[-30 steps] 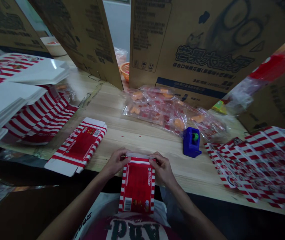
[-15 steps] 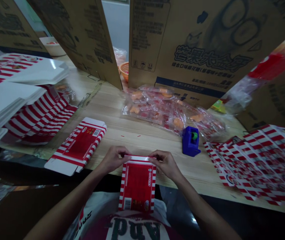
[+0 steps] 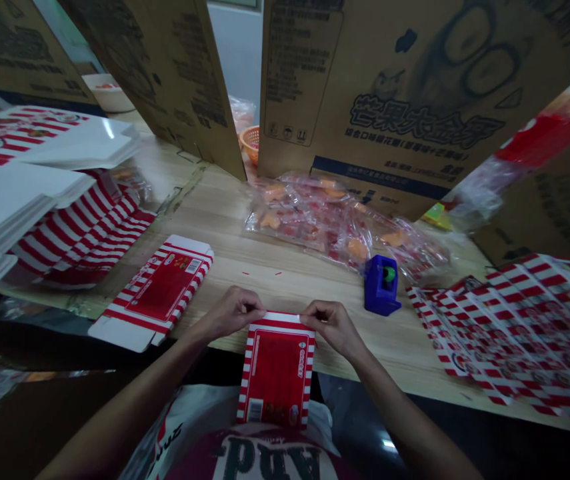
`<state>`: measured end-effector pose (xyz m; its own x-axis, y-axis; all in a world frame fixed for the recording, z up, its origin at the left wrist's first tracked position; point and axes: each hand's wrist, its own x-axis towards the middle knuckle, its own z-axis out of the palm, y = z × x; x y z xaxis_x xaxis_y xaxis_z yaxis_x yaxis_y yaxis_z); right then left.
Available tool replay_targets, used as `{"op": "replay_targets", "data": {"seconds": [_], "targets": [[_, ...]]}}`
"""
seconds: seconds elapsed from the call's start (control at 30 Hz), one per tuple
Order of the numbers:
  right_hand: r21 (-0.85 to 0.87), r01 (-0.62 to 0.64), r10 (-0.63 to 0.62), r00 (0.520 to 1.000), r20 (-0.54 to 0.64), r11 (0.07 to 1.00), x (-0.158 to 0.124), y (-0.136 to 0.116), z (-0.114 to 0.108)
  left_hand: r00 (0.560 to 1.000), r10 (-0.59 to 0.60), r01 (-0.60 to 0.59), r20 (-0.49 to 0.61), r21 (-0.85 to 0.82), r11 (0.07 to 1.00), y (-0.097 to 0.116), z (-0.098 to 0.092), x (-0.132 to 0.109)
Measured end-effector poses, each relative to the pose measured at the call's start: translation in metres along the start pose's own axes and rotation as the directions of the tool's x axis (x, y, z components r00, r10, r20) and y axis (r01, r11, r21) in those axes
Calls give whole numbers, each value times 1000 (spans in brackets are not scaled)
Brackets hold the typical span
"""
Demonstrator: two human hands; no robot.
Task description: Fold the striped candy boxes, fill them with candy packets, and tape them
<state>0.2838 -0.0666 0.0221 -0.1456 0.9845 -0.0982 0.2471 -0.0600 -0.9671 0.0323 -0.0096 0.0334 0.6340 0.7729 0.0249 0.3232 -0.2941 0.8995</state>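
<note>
A red carton with striped red-and-white edges (image 3: 278,370) lies between my hands at the table's front edge, its near end against my shirt. My left hand (image 3: 235,311) pinches its far left corner. At the far right corner, my right hand (image 3: 331,325) has thumb and fingers closed on the same end. The far end looks folded down, with a white band and red stripe along it. To the left rests another flat red carton (image 3: 162,287), with its end flaps sticking out. A blue tape dispenser (image 3: 379,293) with a green core stands beyond my right hand.
Clear bags with orange and red pieces (image 3: 309,217) lie ahead, before a large brown cardboard box (image 3: 345,80). Stacked flat white-and-red cartons (image 3: 29,193) fill the left. Overlapping striped cartons (image 3: 529,327) cover the right. An orange basket (image 3: 250,143) sits behind.
Both hands stay at the carton's far corners. The far flap has turned down a little, so its white band looks narrower and a red stripe shows. My left hand has shifted slightly.
</note>
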Motion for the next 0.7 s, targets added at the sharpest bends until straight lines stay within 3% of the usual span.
{"op": "replay_targets", "data": {"seconds": [0.13,0.3,0.43,0.53,0.7], "targets": [[-63,50,-52,998,-28,997,-8,-6,0,994,94,-96,54,38,995,5,-3,-5],[-46,10,-9,999,36,999,-2,-13,-5,989,-55,73,136,-126,989,2,-8,7],[-105,35,-32,999,34,994,0,-12,-6,983,-70,80,171,-51,996,3,-13,16],[-159,99,-98,995,9,982,-6,-11,-5,986,-11,3,167,53,999,10,-14,12],[-168,307,-315,949,-28,937,-20,-3,-2,975,200,-209,92,101,973,16,-2,-9]]}}
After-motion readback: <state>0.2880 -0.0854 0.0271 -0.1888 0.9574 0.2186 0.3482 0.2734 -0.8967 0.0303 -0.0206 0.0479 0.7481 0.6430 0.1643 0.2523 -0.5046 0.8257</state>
